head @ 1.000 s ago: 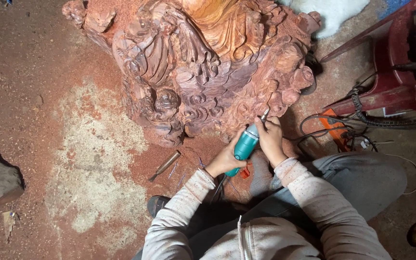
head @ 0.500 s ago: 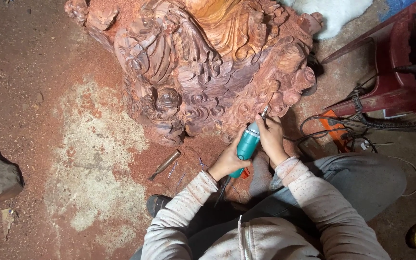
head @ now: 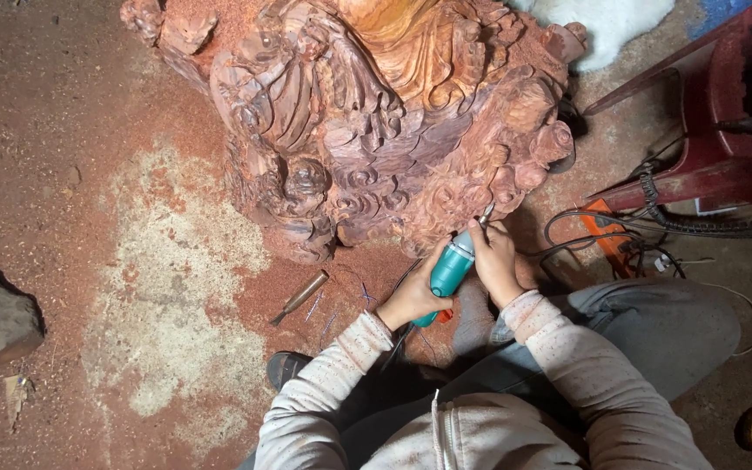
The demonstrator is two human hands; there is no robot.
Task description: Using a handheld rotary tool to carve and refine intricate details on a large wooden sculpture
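You are holding the teal, cylinder-bodied hand grinder [head: 451,268] in both hands, its thin bit pressed against the lower right edge of the large reddish-brown carved wooden sculpture [head: 376,122], which stands on the dusty floor in front of your knees. Your left hand [head: 411,300] is wrapped shut around the rear of the tool's body, near the small orange part at its tail; your right hand [head: 493,261] is curled closed over the nose, fingers close to the bit.

Keep that split: let the left hand carry the weight and the right hand steer. Rest the heel of the right hand against the wood or your knee so the bit cannot skip across the curled relief just above it. Touch lightly and make short strokes along the carved groove rather than across it; judging by how fine the swirls here are, a heavy push would probably round their edges. Keep the fingertips behind the bit.

The black cables [head: 654,226] trail off to your right towards the red metal machine [head: 724,157], so keep your elbow clear of them. The brown-handled chisel [head: 299,297] lies in the red sawdust [head: 341,287] to your left, near your left forearm but apart from it.
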